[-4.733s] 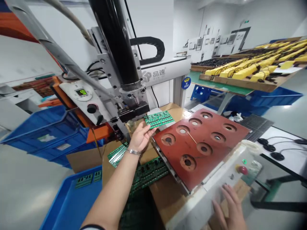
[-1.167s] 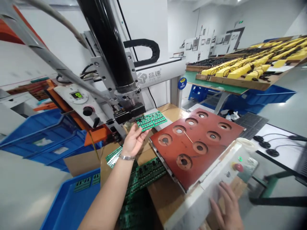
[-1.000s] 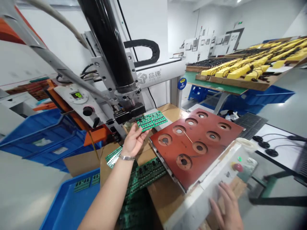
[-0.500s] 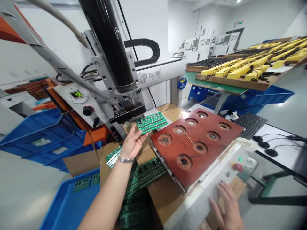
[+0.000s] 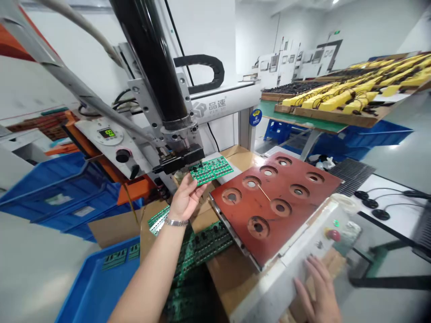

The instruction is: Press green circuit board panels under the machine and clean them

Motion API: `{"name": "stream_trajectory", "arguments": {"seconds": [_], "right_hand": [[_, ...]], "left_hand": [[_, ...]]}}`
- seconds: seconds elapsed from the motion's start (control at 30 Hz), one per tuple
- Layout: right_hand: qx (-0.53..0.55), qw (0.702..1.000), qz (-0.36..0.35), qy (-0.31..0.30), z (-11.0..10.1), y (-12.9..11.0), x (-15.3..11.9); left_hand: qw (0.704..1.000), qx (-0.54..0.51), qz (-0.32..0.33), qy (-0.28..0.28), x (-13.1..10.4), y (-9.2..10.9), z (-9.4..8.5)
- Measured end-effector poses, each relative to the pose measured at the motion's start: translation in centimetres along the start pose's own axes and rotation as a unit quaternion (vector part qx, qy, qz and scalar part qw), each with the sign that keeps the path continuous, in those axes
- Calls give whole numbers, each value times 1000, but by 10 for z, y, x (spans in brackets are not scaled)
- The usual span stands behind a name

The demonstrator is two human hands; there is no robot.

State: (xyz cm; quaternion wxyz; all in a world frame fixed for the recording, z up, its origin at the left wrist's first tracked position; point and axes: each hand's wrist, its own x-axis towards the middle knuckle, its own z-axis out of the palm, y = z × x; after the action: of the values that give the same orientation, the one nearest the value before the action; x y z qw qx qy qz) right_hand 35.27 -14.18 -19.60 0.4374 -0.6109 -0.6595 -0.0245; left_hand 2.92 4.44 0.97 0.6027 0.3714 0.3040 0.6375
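My left hand (image 5: pixel 186 197) is closed on the near left corner of a green circuit board (image 5: pixel 212 170), thumb and fingers gripping its edge. The board is tilted slightly and lies just below and beside the black tool head (image 5: pixel 183 159) of the machine; whether the two touch, I cannot tell. My right hand (image 5: pixel 318 291) rests on the front edge of the white control box (image 5: pixel 289 269), fingers stretched out and holding nothing. Near those fingers are a small switch and a red button (image 5: pixel 333 235). Between the hands lies a reddish-brown fixture plate (image 5: pixel 286 175) with several round recesses.
More circuit boards (image 5: pixel 208 244) lie on the bench below my left forearm. A blue tray (image 5: pixel 101 287) with a few boards stands at the lower left, with blue bins (image 5: pixel 67 188) behind it. Yellow parts (image 5: pixel 333 96) fill a table at the back right.
My left hand and the circuit board have shifted very slightly left and away from me. My right hand stays where it was on the control box.
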Motion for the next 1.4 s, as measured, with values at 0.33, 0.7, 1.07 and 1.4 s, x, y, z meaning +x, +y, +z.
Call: {"name": "stream_trajectory", "arguments": {"seconds": [0.33, 0.7, 1.07, 1.4], "right_hand": [[-2, 1000, 14, 12, 1, -3, 0], [5, 1000, 8, 7, -1, -4, 2], [-1, 1000, -3, 7, -1, -2, 3], [0, 1000, 0, 8, -2, -4, 3]], "left_hand": [[1000, -13, 0, 14, 3, -2, 3], [999, -27, 7, 36, 4, 1, 8], [1000, -11, 9, 24, 5, -1, 6], [1000, -7, 9, 23, 2, 0, 1]]}}
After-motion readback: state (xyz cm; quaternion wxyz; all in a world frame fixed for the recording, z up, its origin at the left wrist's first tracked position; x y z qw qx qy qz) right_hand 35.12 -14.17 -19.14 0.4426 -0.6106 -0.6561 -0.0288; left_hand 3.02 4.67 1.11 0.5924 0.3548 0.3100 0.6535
